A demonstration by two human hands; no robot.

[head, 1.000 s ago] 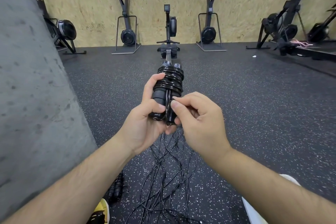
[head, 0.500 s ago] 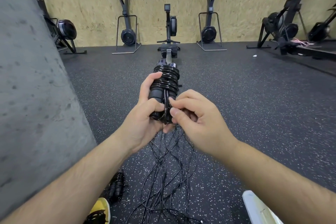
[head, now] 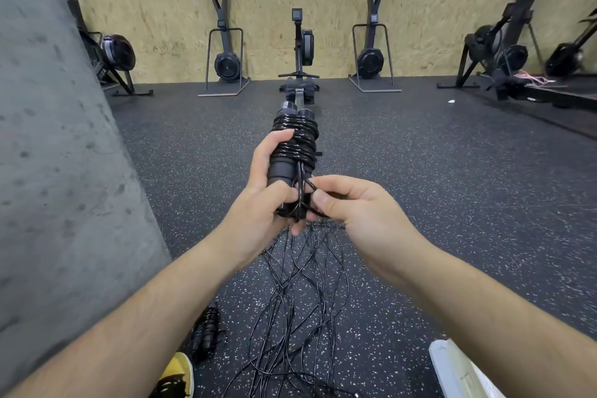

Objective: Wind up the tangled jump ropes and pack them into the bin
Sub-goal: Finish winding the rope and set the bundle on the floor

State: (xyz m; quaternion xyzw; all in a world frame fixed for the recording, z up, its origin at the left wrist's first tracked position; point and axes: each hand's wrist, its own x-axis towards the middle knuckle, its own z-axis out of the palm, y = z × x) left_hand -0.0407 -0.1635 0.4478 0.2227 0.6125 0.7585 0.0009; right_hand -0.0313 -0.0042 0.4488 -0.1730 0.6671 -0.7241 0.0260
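Note:
In front of me I hold a black jump rope (head: 292,145), its two handles side by side with the cord wound tightly round their upper half. My left hand (head: 258,203) grips the handles from the left. My right hand (head: 358,213) pinches a loop of the cord at the handles' lower end. Below the hands a tangle of loose black cords (head: 300,310) lies on the speckled floor. Another wound black rope (head: 205,331) lies on the floor at lower left. A white bin's corner (head: 458,368) shows at lower right.
A grey concrete pillar (head: 58,171) fills the left side. Rowing and ski machines (head: 298,52) stand along the chipboard wall at the back. More machines (head: 504,64) sit at the far right. A yellow shoe (head: 176,378) is at the bottom edge.
The wound handles have risen a little and tilted away. My right hand has shifted right and down, drawing a loop of cord out at the handles' lower end.

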